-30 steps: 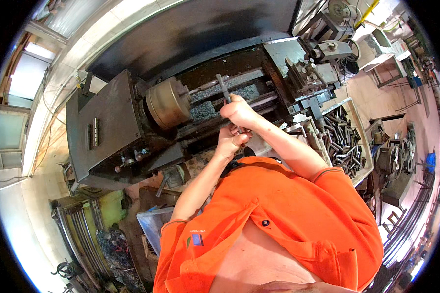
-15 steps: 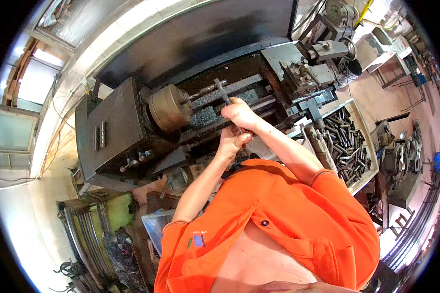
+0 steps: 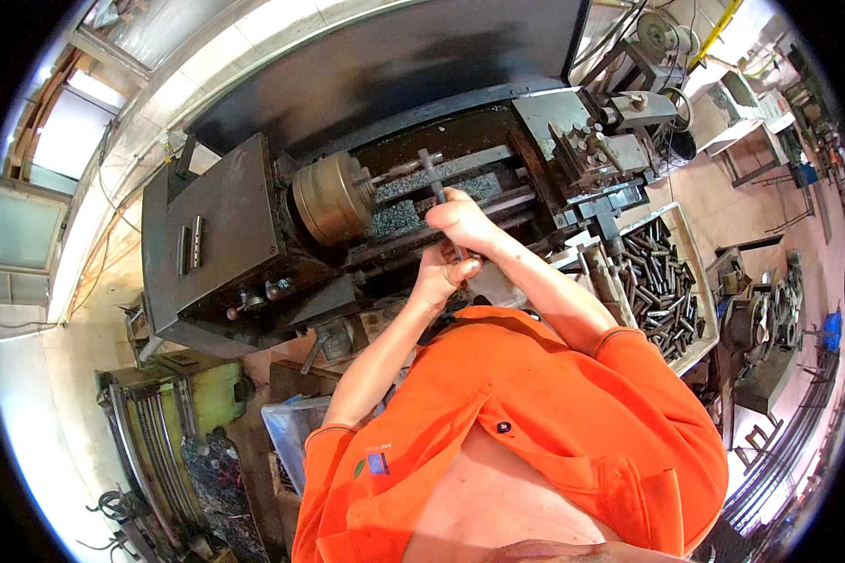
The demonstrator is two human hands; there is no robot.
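A slim grey metal bar (image 3: 431, 172) slants up and away from my fists over the lathe bed. My right hand (image 3: 461, 221) is closed round its middle, and my left hand (image 3: 444, 272) grips lower down, just below the right one. The bar's upper end overlaps a thin shaft (image 3: 399, 173) that sticks out from the lathe chuck (image 3: 332, 198); whether they touch I cannot tell. My fingers hide much of the bar's lower part.
Metal chips (image 3: 399, 218) lie in the lathe bed. The tool post (image 3: 596, 150) stands on the right. A tray (image 3: 714, 281) full of short metal pins is beside my right arm. The black headstock (image 3: 221, 244) is on the left, with two short rods on top.
The view has shifted slightly. Both hands keep their hold on the metal bar, and its upper end has tilted a little.
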